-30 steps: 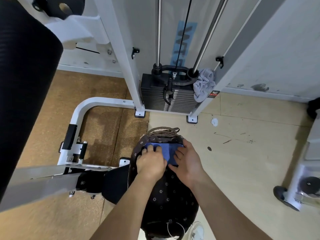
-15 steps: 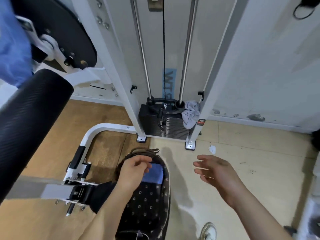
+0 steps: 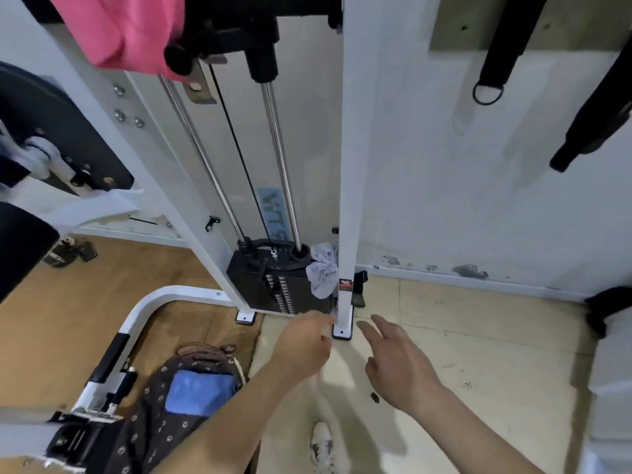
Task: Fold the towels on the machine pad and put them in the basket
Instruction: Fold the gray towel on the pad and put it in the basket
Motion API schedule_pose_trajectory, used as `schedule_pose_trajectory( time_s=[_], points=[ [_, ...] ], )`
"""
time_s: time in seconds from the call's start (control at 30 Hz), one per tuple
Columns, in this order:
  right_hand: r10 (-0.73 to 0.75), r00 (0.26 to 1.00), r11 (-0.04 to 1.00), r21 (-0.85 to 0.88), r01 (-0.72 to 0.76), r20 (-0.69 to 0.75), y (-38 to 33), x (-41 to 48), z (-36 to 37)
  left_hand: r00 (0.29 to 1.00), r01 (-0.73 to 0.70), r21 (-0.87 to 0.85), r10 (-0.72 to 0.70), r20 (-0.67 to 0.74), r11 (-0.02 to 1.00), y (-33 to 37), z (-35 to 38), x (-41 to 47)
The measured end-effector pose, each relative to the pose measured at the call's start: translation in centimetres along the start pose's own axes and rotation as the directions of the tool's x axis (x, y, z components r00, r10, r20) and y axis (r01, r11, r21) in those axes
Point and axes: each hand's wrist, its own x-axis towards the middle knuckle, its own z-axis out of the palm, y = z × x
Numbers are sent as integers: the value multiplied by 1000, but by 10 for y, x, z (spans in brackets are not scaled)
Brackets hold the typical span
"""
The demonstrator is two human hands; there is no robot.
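Note:
A folded blue towel [image 3: 197, 395] lies inside the dark patterned basket [image 3: 150, 419] on the floor at the lower left. A pink towel [image 3: 126, 29] hangs over the machine at the top left. A crumpled grey towel [image 3: 321, 273] sits on the weight stack. My left hand [image 3: 302, 343] hovers above the floor to the right of the basket, fingers loosely curled, holding nothing. My right hand [image 3: 396, 360] is beside it, fingers relaxed and spread, also empty. Both hands are apart from every towel.
The white machine frame [image 3: 349, 165] and black weight stack [image 3: 273, 285] stand ahead against the wall. A black roller pad [image 3: 20, 248] juts in at the left. Black straps [image 3: 502, 39] hang on the wall at the right. My shoe [image 3: 321, 443] is on the tiled floor.
Both hands have lifted out of the basket and moved up and right, leaving the folded blue towel inside. My view has tilted up, bringing the pink towel into sight.

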Motion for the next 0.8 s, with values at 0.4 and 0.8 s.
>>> schedule_pose_trajectory(
  time_s=[0.4,0.8],
  points=[
    [-110,937,685,-658,313,332,3,249,49,989,98,219,-120,90,971,-121,102,206],
    [99,907,537,-789,297,409,8,420,107,953,257,189,-282,115,948,-152,149,302]
  ],
)
